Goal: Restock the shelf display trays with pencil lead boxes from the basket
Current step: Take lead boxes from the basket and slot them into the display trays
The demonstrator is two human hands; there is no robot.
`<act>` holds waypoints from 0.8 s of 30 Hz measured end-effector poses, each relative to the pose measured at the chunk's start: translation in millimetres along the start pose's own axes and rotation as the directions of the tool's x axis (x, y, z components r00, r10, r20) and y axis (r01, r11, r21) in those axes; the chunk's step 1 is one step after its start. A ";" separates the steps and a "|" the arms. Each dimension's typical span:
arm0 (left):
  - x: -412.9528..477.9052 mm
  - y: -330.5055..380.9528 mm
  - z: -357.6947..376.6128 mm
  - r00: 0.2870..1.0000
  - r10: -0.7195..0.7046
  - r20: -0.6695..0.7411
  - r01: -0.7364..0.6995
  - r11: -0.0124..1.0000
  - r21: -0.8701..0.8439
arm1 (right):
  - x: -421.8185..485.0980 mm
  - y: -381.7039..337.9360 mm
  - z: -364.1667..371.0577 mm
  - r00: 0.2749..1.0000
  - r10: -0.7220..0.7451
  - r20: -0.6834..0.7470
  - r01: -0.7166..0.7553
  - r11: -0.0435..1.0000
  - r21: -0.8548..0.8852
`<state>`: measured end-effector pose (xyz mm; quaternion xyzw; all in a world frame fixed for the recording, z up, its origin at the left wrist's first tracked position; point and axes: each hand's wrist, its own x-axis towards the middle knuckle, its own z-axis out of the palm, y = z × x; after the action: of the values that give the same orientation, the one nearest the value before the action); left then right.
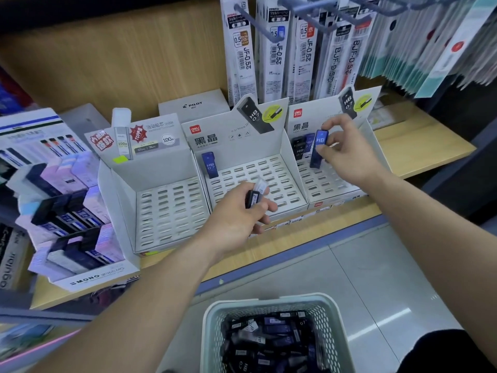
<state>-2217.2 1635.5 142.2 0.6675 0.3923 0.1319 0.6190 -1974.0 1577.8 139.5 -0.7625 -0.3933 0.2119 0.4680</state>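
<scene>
Three white slotted display trays stand on the wooden shelf: the left tray (172, 211), the middle tray (269, 173) and the right tray (322, 181). My right hand (347, 152) pinches a blue lead box (318, 149), upright over the right tray's back row, next to two boxes (301, 146) standing there. My left hand (239, 214) grips a black box and a clear box (256, 193) over the middle tray's front. One blue box (210, 165) stands in that tray's back left corner. The pale green basket (212, 319) on the floor below holds several boxes.
A MONO display (67, 211) of lead cases sits at the left. Pen refill packs (279, 49) hang on hooks behind the trays. A grey PILOT box (193, 106) stands behind the middle tray. The shelf's front edge (295, 249) runs between the trays and the basket.
</scene>
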 end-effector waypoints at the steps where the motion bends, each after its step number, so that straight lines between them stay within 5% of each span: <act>1: 0.0 -0.2 -0.1 1.000 -0.004 0.001 0.004 1.000 -0.007 | 3.1 0.9 1.0 0.999 -0.019 -0.043 0.018 0.999 -0.027; 5: -0.1 -1.2 -2.1 1.000 -0.012 -0.013 0.011 1.000 -0.016 | 12.2 5.0 4.5 0.987 -0.053 -0.153 0.043 0.997 -0.069; 24: -0.8 -1.6 -12.0 0.997 0.043 -0.061 -0.039 0.998 0.059 | 11.2 7.9 4.2 0.979 -0.165 -0.116 0.129 0.955 -0.267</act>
<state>-2226.3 1643.5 143.4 0.6885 0.4011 0.1539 0.5843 -1967.0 1587.0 131.0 -0.7982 -0.4404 0.0705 0.4049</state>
